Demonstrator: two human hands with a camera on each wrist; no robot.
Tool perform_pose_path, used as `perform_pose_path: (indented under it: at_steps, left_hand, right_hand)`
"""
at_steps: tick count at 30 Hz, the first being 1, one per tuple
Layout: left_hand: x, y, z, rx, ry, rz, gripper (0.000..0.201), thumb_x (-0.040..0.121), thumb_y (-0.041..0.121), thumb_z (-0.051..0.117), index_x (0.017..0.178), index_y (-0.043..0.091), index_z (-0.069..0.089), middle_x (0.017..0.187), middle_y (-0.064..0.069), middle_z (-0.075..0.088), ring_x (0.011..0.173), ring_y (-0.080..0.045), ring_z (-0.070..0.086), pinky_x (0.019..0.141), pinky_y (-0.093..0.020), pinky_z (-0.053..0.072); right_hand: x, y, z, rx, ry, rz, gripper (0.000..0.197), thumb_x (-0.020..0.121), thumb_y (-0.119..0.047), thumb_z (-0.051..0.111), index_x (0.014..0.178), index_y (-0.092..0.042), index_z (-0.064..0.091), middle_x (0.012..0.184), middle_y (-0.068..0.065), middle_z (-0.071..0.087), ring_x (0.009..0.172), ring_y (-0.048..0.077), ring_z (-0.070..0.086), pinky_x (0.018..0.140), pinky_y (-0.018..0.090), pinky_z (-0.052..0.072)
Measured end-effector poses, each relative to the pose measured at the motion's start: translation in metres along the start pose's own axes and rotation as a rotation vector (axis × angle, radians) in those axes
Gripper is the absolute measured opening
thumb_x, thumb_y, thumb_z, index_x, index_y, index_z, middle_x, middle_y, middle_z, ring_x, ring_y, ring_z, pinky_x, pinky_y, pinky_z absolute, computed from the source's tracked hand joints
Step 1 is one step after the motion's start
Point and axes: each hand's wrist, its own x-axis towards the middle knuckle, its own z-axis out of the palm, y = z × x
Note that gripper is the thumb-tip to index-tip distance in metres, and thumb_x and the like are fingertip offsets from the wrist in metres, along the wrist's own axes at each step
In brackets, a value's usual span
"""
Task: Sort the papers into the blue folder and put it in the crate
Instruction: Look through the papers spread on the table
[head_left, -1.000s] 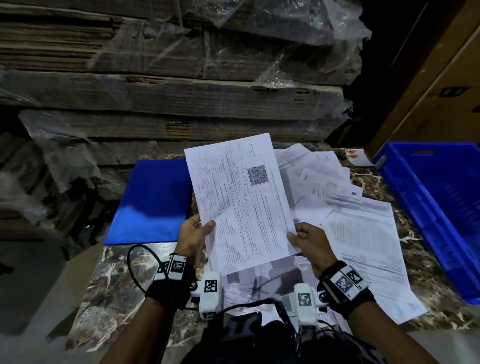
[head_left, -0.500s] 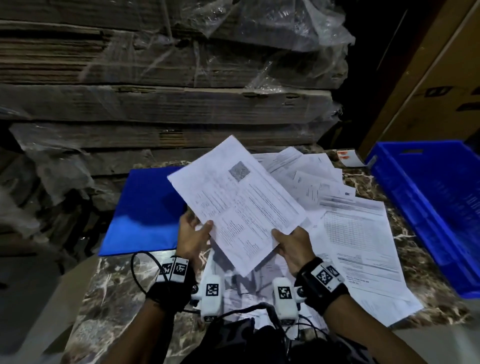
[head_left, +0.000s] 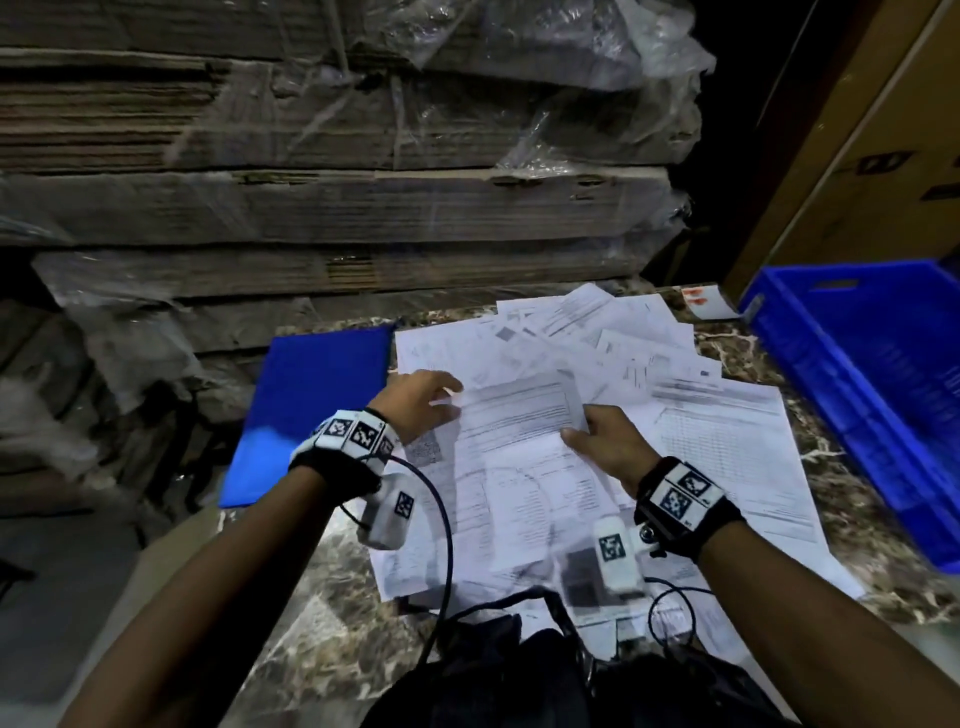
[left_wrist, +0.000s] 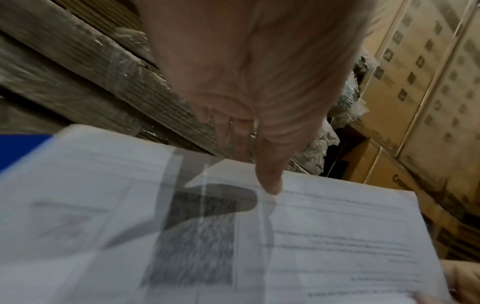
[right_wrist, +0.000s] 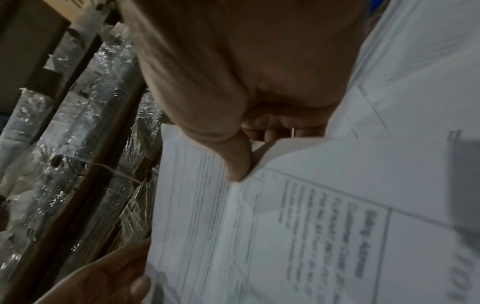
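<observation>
Now lowered from mid-air: sheet (head_left: 519, 415) on the pile, right grip (head_left: 605, 441) pinching it, left grip (head_left: 421, 402) open-fingered on top

The papers (head_left: 597, 415) lie on the table (head_left: 332, 639), between the folder (head_left: 311, 405) at left and the crate (head_left: 857, 384) at right.

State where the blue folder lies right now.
In the head view, the blue folder lies closed on the left end of the marble table, beside the spread papers and just left of the left hand.
</observation>
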Motion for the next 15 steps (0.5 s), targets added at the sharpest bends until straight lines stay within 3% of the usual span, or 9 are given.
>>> perform_pose_path:
  at_steps: [1, 2, 4, 7, 9, 11, 13, 15]
  left_hand:
    - [0.002, 0.000, -0.002, -0.040, -0.055, 0.023, 0.015, 0.091, 0.025, 0.060, 0.096, 0.011, 0.065, 0.091, -0.004, 0.066, 0.088, -0.023, 0.062, 0.071, -0.029, 0.045]
    - [0.003, 0.000, -0.003, -0.075, -0.088, 0.027, 0.019, 0.092, 0.022, 0.059, 0.076, 0.012, 0.061, 0.072, -0.001, 0.058, 0.070, -0.020, 0.056, 0.060, -0.027, 0.040]
    - [0.003, -0.001, -0.004, -0.132, -0.117, 0.001, 0.035, 0.093, 0.019, 0.057, 0.061, 0.012, 0.047, 0.057, 0.002, 0.041, 0.054, -0.012, 0.040, 0.051, -0.024, 0.031]
    - [0.000, -0.011, -0.001, -0.194, -0.106, -0.033, 0.037, 0.093, 0.017, 0.057, 0.059, 0.011, 0.045, 0.058, 0.001, 0.037, 0.054, -0.010, 0.033, 0.049, -0.022, 0.026]
    - [-0.004, -0.021, 0.002, -0.322, -0.063, -0.111, 0.030, 0.093, 0.016, 0.058, 0.066, 0.003, 0.051, 0.063, -0.007, 0.038, 0.058, -0.015, 0.035, 0.050, -0.024, 0.026]
    - [-0.009, -0.030, 0.006, -0.520, 0.021, -0.210, 0.024, 0.092, 0.015, 0.059, 0.076, -0.003, 0.058, 0.066, -0.009, 0.042, 0.057, -0.014, 0.040, 0.050, -0.024, 0.031]
    - [-0.014, -0.040, 0.012, -0.758, 0.070, -0.279, 0.025, 0.092, 0.015, 0.059, 0.089, -0.010, 0.063, 0.075, -0.011, 0.056, 0.068, -0.016, 0.053, 0.065, -0.025, 0.043]
    - [-0.021, -0.046, 0.017, -0.927, 0.094, -0.294, 0.027, 0.093, 0.014, 0.057, 0.103, -0.011, 0.063, 0.095, -0.016, 0.066, 0.087, -0.025, 0.061, 0.083, -0.035, 0.047]
  right_hand:
    - [0.003, 0.001, -0.001, 0.002, -0.011, 0.000, 0.014, 0.091, 0.002, 0.057, 0.100, 0.004, 0.067, 0.093, 0.018, 0.067, 0.083, 0.019, 0.057, 0.075, 0.033, 0.045]
    - [0.003, -0.002, -0.001, -0.005, -0.024, 0.005, 0.011, 0.092, 0.002, 0.057, 0.094, 0.001, 0.068, 0.085, 0.013, 0.065, 0.078, 0.019, 0.055, 0.072, 0.033, 0.043]
    - [0.004, -0.002, -0.003, -0.011, -0.031, 0.014, 0.009, 0.091, -0.002, 0.061, 0.084, 0.002, 0.065, 0.076, 0.009, 0.061, 0.071, 0.018, 0.054, 0.069, 0.033, 0.042]
    - [0.005, 0.004, -0.007, -0.007, -0.014, 0.033, 0.011, 0.086, -0.005, 0.068, 0.082, 0.004, 0.065, 0.078, 0.019, 0.065, 0.073, 0.017, 0.058, 0.068, 0.033, 0.045]
    - [0.004, 0.006, -0.011, 0.017, 0.006, 0.068, 0.014, 0.083, -0.002, 0.071, 0.073, 0.001, 0.061, 0.069, 0.010, 0.060, 0.064, 0.009, 0.057, 0.063, 0.026, 0.043]
    - [0.002, 0.010, -0.016, 0.100, 0.034, 0.122, 0.016, 0.082, -0.003, 0.072, 0.084, 0.010, 0.062, 0.075, 0.010, 0.059, 0.068, 0.017, 0.058, 0.064, 0.029, 0.043]
    - [-0.001, 0.011, -0.018, 0.229, 0.071, 0.198, 0.018, 0.082, -0.006, 0.073, 0.096, 0.002, 0.065, 0.082, 0.015, 0.065, 0.075, 0.026, 0.062, 0.073, 0.037, 0.049]
    - [-0.005, 0.011, -0.012, 0.380, 0.097, 0.243, 0.016, 0.081, -0.005, 0.073, 0.094, -0.008, 0.064, 0.086, 0.014, 0.068, 0.078, 0.029, 0.066, 0.077, 0.037, 0.050]
